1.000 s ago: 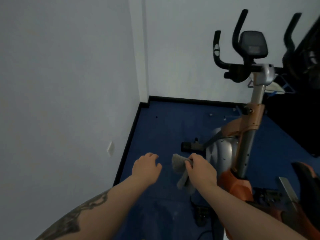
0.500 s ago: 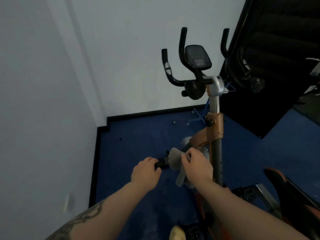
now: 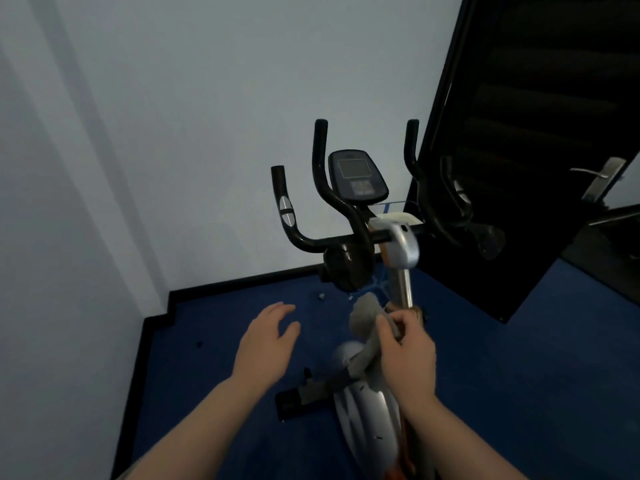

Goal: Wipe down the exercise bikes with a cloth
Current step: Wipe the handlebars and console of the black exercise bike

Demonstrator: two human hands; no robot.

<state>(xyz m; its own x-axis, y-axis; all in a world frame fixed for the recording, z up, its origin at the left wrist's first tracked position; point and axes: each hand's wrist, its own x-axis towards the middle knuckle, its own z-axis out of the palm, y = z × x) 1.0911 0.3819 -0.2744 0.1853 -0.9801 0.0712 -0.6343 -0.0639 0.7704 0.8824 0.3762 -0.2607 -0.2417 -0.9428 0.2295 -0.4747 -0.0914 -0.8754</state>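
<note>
The right hand [image 3: 407, 355] has its fingers closed tight on a grey cloth [image 3: 365, 327]. The cloth is bunched up in that grip and part of it hangs down. The hand holds it right by the shiny post [image 3: 401, 285] of the exercise bike [image 3: 360, 403], most likely so the cloth can rub the post. The picture is a bit blurry there, so I cannot tell if the cloth is touching the post or only just beside it.

The left hand [image 3: 268, 344] is empty. Its fingers are spread apart and it floats over the blue floor [image 3: 207, 375], to the left of the bike. It may be getting ready to hold the bike steady.

The handlebars [image 3: 322, 188] and the little screen [image 3: 356, 176] stand up high, above both hands. A dark door [image 3: 536, 150] is on the right.

Half a second ago the left hand was curled in a loose fist. Now it is open. The right hand and cloth were out to the left of the post, and now they are up against it. The view has also turned, so the bike sits more in the middle.
</note>
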